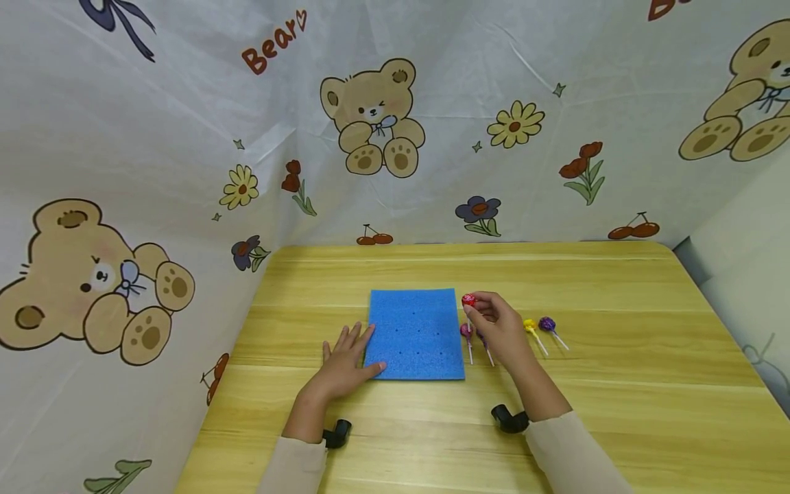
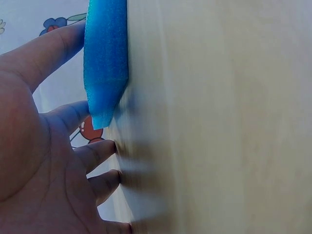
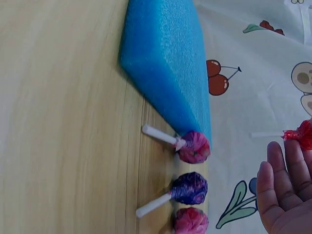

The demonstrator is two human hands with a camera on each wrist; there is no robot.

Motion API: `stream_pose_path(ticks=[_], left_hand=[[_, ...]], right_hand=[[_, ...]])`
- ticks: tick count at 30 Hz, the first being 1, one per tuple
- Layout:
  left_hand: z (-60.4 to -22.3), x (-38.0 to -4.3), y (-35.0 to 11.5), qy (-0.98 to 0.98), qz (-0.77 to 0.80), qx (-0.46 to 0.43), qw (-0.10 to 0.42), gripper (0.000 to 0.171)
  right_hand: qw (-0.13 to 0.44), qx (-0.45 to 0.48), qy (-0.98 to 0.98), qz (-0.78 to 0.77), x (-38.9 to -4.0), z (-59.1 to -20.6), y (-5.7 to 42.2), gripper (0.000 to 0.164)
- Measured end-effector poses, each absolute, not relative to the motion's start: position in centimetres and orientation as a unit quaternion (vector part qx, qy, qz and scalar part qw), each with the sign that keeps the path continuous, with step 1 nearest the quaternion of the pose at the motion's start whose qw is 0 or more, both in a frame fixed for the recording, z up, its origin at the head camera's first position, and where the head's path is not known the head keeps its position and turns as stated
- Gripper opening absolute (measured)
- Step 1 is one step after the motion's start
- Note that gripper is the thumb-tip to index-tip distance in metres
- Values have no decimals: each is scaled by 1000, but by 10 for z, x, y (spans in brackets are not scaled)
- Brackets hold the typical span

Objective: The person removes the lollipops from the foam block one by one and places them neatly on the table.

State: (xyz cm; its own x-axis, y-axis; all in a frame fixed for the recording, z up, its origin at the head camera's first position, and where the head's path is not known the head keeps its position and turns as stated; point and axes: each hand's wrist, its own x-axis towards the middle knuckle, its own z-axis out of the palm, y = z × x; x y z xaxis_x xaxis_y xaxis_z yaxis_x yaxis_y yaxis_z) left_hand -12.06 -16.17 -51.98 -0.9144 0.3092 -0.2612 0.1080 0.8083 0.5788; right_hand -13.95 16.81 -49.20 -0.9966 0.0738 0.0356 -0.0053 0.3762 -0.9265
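Note:
A blue foam block [image 1: 415, 302] with several small dark holes in its top lies flat on the table. My left hand [image 1: 343, 367] is spread at its left edge, thumb and index finger touching the foam and the other fingertips on the tabletop. My right hand [image 1: 501, 331] pinches a red-wrapped lollipop [image 1: 468, 300] above the table, just right of the block, its white stick pointing down. Beneath that hand lie a pink lollipop [image 3: 194, 147], a dark purple lollipop [image 3: 190, 188] and another pink lollipop [image 3: 191, 222], partly cut off in the right wrist view.
Right of my right hand lie a yellow lollipop [image 1: 530, 325] and a purple lollipop [image 1: 547, 324] on the wooden table [image 1: 617, 384]. A white cloth [image 1: 457, 41] printed with bears and flowers hangs behind and to the left.

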Motion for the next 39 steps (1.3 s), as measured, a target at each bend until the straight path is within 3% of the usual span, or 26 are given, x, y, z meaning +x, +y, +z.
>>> stream_pose_path(ticks=[39], left_hand=[[-521, -120, -162, 934, 289, 113, 175, 85]], right_hand=[[72, -132, -856, 496, -119, -493, 248, 52]])
